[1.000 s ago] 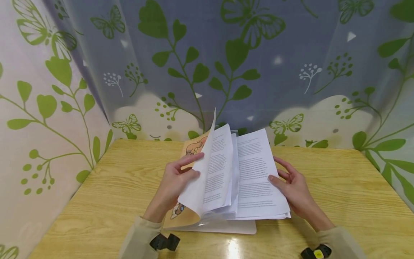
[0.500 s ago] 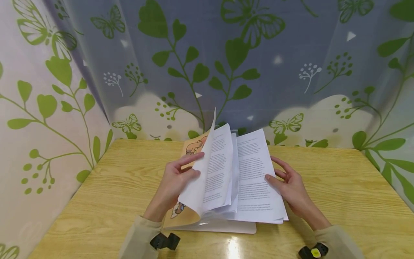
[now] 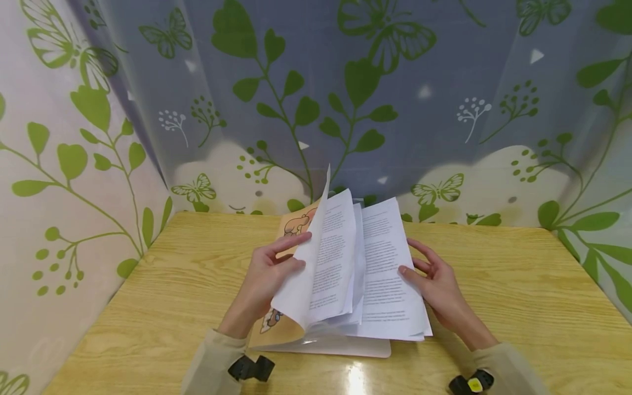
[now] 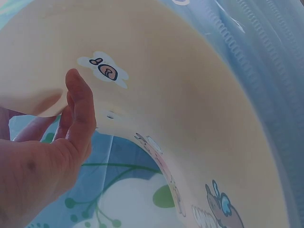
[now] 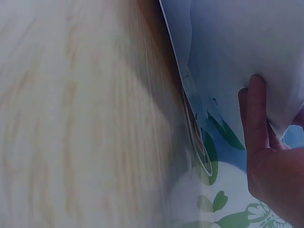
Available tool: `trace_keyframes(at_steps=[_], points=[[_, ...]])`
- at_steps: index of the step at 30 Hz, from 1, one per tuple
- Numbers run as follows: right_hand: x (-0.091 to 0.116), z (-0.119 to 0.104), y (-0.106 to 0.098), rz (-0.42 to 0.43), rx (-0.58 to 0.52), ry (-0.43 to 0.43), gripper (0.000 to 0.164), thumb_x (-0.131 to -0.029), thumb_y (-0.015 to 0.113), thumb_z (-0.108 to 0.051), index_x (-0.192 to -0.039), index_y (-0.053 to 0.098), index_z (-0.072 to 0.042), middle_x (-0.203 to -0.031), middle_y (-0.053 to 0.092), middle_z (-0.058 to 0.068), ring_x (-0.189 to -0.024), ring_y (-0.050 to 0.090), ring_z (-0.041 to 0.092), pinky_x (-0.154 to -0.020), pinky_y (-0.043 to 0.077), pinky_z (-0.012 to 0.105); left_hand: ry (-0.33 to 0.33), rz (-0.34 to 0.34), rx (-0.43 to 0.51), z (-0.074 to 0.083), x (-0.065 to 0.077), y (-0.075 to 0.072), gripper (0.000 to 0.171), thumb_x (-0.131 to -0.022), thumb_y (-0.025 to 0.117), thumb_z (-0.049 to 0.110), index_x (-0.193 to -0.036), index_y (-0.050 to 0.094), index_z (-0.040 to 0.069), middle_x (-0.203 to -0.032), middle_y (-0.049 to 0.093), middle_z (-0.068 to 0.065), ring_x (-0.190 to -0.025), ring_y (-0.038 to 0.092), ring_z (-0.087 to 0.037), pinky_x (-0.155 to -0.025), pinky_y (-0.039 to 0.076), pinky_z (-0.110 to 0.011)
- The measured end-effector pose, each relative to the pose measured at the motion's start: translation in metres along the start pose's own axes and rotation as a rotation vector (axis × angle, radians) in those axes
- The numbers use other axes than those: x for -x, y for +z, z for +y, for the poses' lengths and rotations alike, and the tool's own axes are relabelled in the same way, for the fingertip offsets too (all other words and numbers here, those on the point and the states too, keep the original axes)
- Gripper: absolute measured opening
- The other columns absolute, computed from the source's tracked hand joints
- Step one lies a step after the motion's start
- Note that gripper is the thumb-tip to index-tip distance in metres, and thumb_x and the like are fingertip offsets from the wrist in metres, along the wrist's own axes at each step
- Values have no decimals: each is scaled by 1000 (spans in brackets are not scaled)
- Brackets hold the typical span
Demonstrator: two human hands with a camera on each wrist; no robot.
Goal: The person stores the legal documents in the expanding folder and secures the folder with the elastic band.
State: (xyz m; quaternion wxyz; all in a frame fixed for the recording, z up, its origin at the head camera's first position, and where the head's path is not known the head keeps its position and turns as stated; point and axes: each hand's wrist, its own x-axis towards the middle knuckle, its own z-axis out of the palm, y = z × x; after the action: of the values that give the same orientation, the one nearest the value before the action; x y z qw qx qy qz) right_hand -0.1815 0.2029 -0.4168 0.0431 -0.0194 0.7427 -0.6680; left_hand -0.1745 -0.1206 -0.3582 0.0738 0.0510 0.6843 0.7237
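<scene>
A folder with an orange cartoon cover (image 3: 296,224) stands partly open at the middle of the table. My left hand (image 3: 269,274) pinches that cover, bending it back so its white inner side shows; the left wrist view shows the curved cover (image 4: 156,61) with fingers behind it. Printed sheets (image 3: 333,255) fan out inside the folder. On the right, my right hand (image 3: 436,282) grips the outer edge of a small stack of printed paper (image 3: 385,274), thumb on the front and fingers behind. From the right wrist, the stack's back (image 5: 228,52) shows against those fingers.
The wooden table (image 3: 173,296) spreads to both sides of the folder. Behind it hangs a blue curtain (image 3: 316,99) with green leaves and butterflies. The folder's white back cover (image 3: 355,346) juts out below the sheets.
My right hand has moved left with the stack of paper, sliding it further toward the folder's spine. The left hand and the bent cover have stayed put.
</scene>
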Motion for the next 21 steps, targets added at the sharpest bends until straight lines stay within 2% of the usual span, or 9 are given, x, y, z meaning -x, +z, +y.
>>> trace_keyframes(at_steps=[5,12,21], points=[[-2,0,4,5,-13,4,68,-101,62,-11,-161,31,-17,-137,61,21,-92,76,13,-77,63,32,-1,-3,1,0,0,0,52,-92,58,-3,-141,63,13,-138,60,-18,-84,73,-19,-63,62,-34],[-5,2,10,-3,-34,7,68,-101,62,-10,-160,31,-18,-140,59,24,-93,75,14,-78,63,33,0,0,-9,1,0,1,52,-92,57,-3,-141,63,13,-144,57,-16,-84,72,-19,-63,62,-34],[-6,0,15,-19,-47,15,68,-101,61,-8,-161,30,-18,-144,54,29,-93,75,13,-79,63,31,-11,1,-12,1,-1,1,51,-93,58,-3,-141,64,14,-140,60,-17,-81,73,-19,-63,62,-33]])
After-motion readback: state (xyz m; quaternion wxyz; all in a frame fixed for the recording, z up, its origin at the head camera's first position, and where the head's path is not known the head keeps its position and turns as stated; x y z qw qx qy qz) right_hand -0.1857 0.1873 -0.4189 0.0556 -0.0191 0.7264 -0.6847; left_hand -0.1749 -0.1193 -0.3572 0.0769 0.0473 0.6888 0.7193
